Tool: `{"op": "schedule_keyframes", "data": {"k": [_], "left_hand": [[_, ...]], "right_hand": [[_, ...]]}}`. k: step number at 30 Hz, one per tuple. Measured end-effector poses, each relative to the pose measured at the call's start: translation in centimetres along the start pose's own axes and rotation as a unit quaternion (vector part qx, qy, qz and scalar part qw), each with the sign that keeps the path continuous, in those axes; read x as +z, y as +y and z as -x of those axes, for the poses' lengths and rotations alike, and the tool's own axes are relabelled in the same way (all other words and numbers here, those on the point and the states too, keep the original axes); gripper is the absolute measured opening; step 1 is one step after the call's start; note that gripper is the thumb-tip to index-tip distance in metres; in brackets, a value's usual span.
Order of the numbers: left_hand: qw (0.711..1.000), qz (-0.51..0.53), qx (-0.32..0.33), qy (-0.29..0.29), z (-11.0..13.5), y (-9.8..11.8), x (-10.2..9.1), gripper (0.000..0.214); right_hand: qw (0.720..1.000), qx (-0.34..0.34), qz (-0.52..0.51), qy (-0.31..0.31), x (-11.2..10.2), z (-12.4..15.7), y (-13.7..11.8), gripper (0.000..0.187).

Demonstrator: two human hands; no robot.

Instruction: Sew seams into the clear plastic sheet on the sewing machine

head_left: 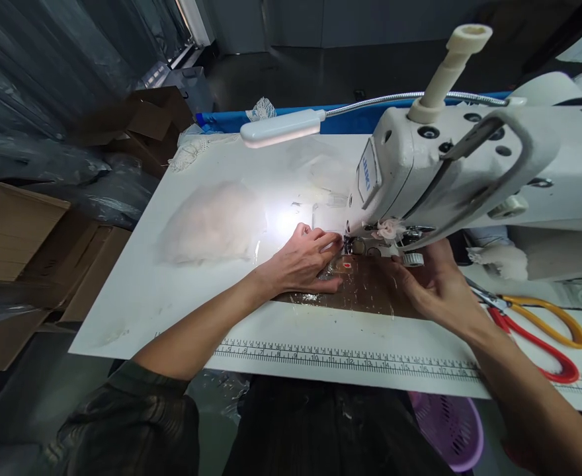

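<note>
My left hand [305, 262] lies on a dark, shiny piece of fabric [365, 291] at the sewing machine's needle, fingers stretched toward the presser foot [346, 246] and pressing the material flat. A small red tag [346, 266] sits on the fabric just by its fingertips. My right hand [432, 283] rests on the same fabric under the white sewing machine [469, 172], fingers spread and partly hidden by the machine head. Neither hand grips anything.
A gooseneck lamp [281, 127] lights the white table [182, 291]. A pile of pale fluffy material [214, 223] lies at left. Red and yellow scissors [539, 327] lie at right. A printed ruler [340, 357] runs along the front edge. Cardboard boxes [18, 231] stand left; purple basket [450, 426] below.
</note>
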State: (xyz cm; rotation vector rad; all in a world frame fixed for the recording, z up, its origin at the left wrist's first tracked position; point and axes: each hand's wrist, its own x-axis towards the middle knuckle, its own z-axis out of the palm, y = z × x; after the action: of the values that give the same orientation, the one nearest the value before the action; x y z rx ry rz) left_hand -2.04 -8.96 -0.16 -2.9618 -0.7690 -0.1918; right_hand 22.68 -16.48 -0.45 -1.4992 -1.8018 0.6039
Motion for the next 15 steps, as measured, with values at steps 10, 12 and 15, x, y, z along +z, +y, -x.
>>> {"op": "schedule_keyframes", "data": {"k": [10, 12, 15], "left_hand": [[0.996, 0.080, -0.027, 0.000, 0.1, -0.3, 0.7, 0.065], [0.994, 0.101, -0.038, -0.017, 0.1, -0.3, 0.7, 0.067], [0.989, 0.133, -0.051, -0.030, 0.0, -0.4, 0.5, 0.069]], "right_hand": [[0.983, -0.080, 0.142, 0.089, 1.2, 2.1, 2.8, 0.026], [0.983, -0.085, 0.135, 0.093, 1.2, 2.0, 2.8, 0.025], [0.983, -0.090, 0.135, 0.091, 1.3, 2.1, 2.6, 0.026]]}}
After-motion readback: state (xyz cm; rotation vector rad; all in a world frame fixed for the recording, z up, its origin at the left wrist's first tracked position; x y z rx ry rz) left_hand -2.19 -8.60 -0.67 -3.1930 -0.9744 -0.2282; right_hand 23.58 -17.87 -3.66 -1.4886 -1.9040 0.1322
